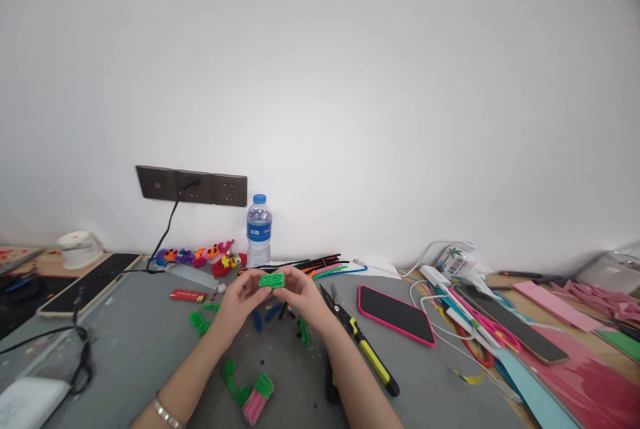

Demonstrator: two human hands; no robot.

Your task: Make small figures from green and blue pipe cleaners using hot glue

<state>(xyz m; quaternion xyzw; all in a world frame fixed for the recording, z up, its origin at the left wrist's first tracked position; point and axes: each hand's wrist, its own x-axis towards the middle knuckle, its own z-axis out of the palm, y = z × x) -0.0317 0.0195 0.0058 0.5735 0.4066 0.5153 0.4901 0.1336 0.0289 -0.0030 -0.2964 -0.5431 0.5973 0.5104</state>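
Together, both hands pinch green chenille near a bottle of water.

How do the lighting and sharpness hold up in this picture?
Head view: wall brightest near the middle, dimmer at upper right; head view: clear box at right edge looks stretched and soft; head view: green piece fairly distinct.

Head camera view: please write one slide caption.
Left hand and right hand hold a green fuzzy piece above a cluttered gray mat.
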